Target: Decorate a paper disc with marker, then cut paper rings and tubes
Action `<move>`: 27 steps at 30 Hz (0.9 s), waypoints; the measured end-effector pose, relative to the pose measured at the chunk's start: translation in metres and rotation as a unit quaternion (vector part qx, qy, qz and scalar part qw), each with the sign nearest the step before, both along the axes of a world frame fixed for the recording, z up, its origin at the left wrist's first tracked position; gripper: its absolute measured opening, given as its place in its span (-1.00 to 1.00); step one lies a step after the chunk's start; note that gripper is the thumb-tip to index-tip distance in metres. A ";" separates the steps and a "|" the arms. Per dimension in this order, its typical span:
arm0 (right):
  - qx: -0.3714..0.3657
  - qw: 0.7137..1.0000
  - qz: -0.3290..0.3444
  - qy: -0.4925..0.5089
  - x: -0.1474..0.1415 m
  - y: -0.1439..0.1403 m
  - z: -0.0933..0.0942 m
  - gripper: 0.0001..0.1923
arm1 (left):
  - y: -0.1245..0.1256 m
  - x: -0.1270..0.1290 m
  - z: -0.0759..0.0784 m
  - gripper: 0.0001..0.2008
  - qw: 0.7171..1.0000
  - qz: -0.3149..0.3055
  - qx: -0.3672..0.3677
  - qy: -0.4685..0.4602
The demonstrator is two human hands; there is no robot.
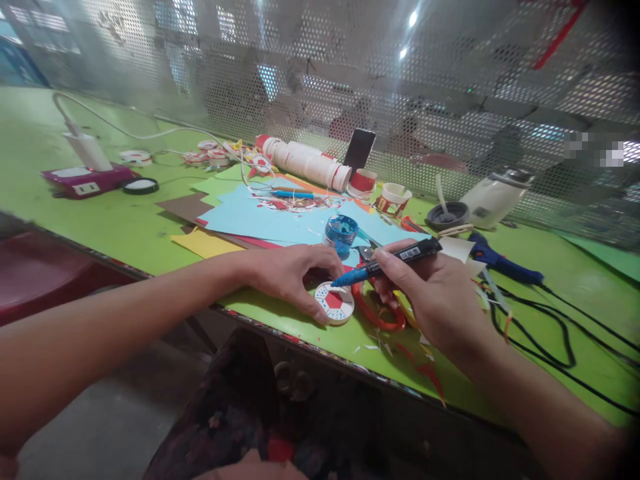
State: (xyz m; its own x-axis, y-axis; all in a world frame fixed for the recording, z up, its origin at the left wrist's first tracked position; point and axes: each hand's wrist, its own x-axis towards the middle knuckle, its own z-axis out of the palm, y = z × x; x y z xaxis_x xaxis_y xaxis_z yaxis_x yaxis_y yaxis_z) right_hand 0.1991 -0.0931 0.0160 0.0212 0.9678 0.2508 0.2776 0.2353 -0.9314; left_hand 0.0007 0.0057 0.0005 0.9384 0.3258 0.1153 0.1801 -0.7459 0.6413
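Note:
My left hand (285,273) grips the edge of a small white disc (334,304) on the green table, thumb in front and fingers behind. A red hexagon marks the disc's middle, with blue dots and dark lines around it. My right hand (437,293) is closed around a black-barrelled paint marker (387,261). Its blue tip reaches the disc's upper edge; whether it touches, I cannot tell. Behind the disc stands a small tub (342,233) smeared with blue. Partly covered by my right hand, the orange-red handle of scissors (377,321) lies beside the disc.
Coloured paper sheets (240,217) with scraps and a blue pen (293,194) lie behind my hands. Paper cups (393,198), a stacked roll of cups (305,163) and a phone (360,150) stand farther back. To the right are a glue gun (507,261), black cables and a white bottle (497,197).

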 end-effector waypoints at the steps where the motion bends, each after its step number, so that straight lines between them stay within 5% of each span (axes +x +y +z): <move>1: 0.002 1.000 0.001 -0.008 -0.001 -0.001 0.001 -0.76 | 0.000 0.000 -0.001 -0.51 1.000 0.000 0.003 -0.003; 27: -0.001 0.999 -0.014 -0.035 -0.008 -0.003 -0.003 -0.77 | 0.002 0.000 -0.002 -0.52 1.000 -0.006 0.013 -0.013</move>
